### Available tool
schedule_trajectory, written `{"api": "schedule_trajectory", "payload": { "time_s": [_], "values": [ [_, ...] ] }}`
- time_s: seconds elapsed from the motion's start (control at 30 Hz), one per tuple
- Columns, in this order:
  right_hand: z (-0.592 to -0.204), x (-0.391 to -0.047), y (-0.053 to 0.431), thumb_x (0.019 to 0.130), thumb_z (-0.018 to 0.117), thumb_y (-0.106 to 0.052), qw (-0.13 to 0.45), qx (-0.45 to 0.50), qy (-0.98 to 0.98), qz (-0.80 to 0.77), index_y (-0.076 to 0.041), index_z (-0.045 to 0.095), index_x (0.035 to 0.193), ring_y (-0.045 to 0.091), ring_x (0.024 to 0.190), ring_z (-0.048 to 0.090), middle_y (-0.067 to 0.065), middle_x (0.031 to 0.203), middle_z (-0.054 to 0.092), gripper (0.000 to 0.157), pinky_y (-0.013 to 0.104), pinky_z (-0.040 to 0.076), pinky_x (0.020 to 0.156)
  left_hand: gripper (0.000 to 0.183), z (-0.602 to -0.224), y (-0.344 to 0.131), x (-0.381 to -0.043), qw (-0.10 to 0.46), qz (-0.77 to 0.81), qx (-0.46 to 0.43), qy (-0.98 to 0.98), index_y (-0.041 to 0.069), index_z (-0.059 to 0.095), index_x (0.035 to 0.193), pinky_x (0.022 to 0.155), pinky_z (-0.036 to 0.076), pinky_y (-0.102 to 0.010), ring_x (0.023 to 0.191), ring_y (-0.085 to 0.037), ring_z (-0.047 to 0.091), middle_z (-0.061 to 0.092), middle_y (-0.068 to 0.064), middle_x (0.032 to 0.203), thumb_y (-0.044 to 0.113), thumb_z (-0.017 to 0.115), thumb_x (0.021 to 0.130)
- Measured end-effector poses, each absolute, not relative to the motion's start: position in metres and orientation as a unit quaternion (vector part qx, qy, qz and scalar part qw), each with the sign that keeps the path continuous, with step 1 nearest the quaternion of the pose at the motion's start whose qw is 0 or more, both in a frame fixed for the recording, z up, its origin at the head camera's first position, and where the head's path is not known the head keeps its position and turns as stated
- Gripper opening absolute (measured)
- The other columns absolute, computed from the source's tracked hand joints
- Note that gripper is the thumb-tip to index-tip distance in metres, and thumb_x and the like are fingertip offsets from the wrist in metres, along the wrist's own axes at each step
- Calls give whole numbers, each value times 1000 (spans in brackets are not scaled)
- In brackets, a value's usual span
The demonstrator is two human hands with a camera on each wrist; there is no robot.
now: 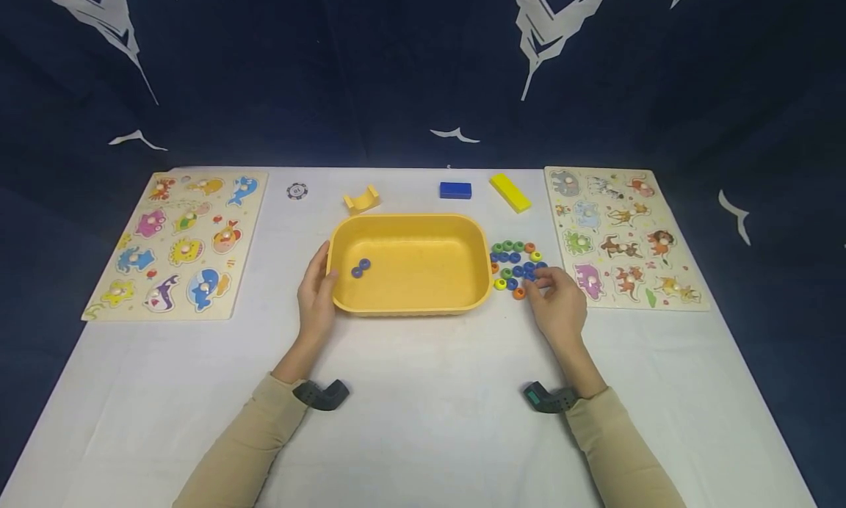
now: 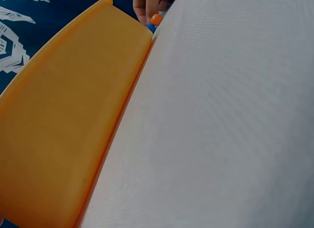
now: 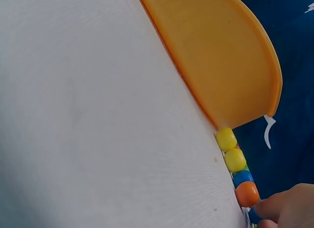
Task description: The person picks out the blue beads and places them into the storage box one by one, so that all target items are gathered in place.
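A yellow plastic tray [image 1: 410,306] stands in the middle of the table with two blue beads [image 1: 360,268] inside, toward its left end. My left hand [image 1: 317,299] holds the tray's left end, thumb at the rim and fingers along the outer wall. Right of the tray lies a loose group of green, orange, yellow and blue beads [image 1: 507,245]. At the near right of this group, my right hand [image 1: 560,306] pinches a blue bead [image 3: 254,215] between thumb and fingertip. An orange bead [image 3: 247,194] sits right beside those fingertips.
Animal peg puzzle boards lie at the left [image 1: 241,273] and right [image 1: 661,258]. Behind the tray are a poker chip [image 1: 297,191], a yellow arch block [image 1: 362,200], a blue block [image 1: 455,190] and a yellow block [image 1: 510,192]. A dark patterned cloth [image 1: 357,75] hangs behind.
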State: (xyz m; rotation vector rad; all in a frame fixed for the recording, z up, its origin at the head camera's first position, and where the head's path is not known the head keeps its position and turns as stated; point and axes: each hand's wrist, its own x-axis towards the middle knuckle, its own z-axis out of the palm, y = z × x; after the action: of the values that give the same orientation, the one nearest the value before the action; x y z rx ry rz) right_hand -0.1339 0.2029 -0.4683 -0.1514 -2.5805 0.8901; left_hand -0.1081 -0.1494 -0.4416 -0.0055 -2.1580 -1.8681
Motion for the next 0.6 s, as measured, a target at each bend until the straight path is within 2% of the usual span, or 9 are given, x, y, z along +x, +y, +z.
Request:
{"api": "schedule_trajectory", "payload": {
  "time_s": [0.2,0.27,0.43,0.6],
  "values": [
    [-451,-131,202,78,66,-18,218,-56,-899,377,-8,61,96,11,56,45,0,75,61,22,17,32,42,47,-443,-148,-109,145,-649,-4,-747,4,31,137,102,35,-31,124,-23,38,37,-13,138,2,36,90],
    [-439,-131,197,79,66,-19,221,-45,-890,395,-9,61,97,11,57,43,-1,77,60,22,19,31,40,47,-442,-147,-108,146,-646,-4,-750,4,31,137,102,36,-31,124,-24,38,37,-13,138,2,37,90],
    [-407,-138,170,80,65,-22,203,29,-881,426,-9,59,97,12,60,43,-1,78,60,22,19,30,37,47,-442,-149,-108,150,-644,-1,-750,4,32,136,100,38,-29,123,-24,40,38,-13,137,3,37,90],
    [-390,-154,130,80,65,-22,167,107,-881,430,-11,59,96,14,59,43,-1,76,61,20,18,33,45,46,-443,-151,-108,152,-645,-3,-749,3,32,136,99,38,-23,122,-26,40,38,-13,137,2,37,90]
  ]
}}
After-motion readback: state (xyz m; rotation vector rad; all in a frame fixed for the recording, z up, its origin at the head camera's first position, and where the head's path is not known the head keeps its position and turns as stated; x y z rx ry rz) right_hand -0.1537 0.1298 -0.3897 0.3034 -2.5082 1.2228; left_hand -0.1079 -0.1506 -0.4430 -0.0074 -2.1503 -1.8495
